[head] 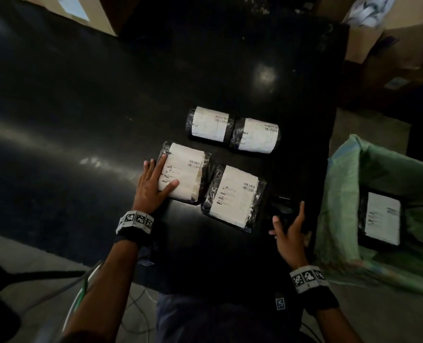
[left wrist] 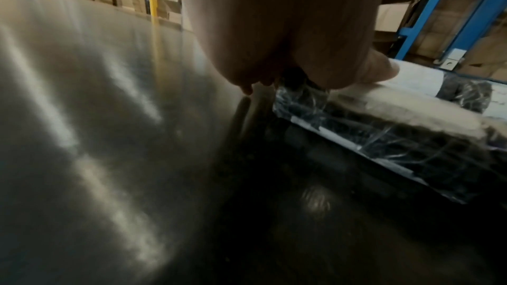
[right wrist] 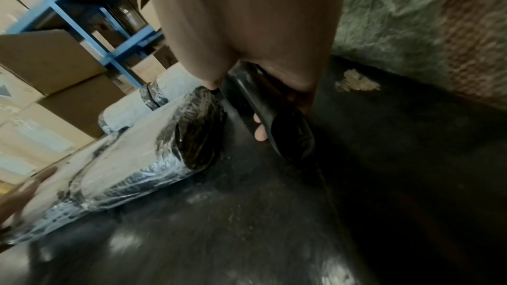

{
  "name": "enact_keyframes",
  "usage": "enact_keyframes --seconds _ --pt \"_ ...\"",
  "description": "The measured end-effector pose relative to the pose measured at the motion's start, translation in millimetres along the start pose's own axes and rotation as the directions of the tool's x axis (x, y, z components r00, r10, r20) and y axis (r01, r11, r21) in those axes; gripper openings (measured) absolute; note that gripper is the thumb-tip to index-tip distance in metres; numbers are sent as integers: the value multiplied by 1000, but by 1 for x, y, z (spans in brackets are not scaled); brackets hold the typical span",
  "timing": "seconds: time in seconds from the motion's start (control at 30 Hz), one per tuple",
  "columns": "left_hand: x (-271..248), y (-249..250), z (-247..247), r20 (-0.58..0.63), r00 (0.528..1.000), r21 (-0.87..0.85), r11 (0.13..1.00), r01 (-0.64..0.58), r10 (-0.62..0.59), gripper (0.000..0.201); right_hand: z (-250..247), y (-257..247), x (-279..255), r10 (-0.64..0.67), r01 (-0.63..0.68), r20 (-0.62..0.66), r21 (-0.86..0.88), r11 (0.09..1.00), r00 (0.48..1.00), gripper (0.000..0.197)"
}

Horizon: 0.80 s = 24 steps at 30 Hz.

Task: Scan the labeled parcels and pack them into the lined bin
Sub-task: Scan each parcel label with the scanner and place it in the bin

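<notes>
Your left hand (head: 153, 184) lies flat, fingers straight, on the label of the near-left parcel (head: 184, 175) on the black counter (head: 106, 107). Your right hand (head: 290, 233) curls around a black scanner (right wrist: 270, 114) near the counter's right edge. A second flat parcel (head: 235, 196) lies between your hands, and two rolled parcels (head: 232, 129) lie side by side, touching, farther from you. Off the right edge stands the green-lined bin (head: 339, 194), with one labeled parcel (head: 382, 217) inside.
</notes>
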<state>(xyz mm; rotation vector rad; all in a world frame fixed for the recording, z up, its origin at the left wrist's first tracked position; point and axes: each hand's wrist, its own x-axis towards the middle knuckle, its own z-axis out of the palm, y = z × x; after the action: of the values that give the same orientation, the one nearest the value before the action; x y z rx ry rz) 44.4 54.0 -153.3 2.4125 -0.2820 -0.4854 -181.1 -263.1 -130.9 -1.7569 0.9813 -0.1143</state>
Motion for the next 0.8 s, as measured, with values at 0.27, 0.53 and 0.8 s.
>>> enact_keyframes --seconds 0.27,0.53,0.8 --pt "-5 12 -1 28 998 -184 982 53 -48 82 1 10 6 -15 13 22 66 998 1000 78" --pt "-14 26 -1 -73 997 -179 984 -25 12 78 0 4 5 50 -52 23 81 995 998 74" --pt "-10 62 -16 -9 999 -5 999 44 -44 83 0 11 8 44 -43 -1 97 994 999 64"
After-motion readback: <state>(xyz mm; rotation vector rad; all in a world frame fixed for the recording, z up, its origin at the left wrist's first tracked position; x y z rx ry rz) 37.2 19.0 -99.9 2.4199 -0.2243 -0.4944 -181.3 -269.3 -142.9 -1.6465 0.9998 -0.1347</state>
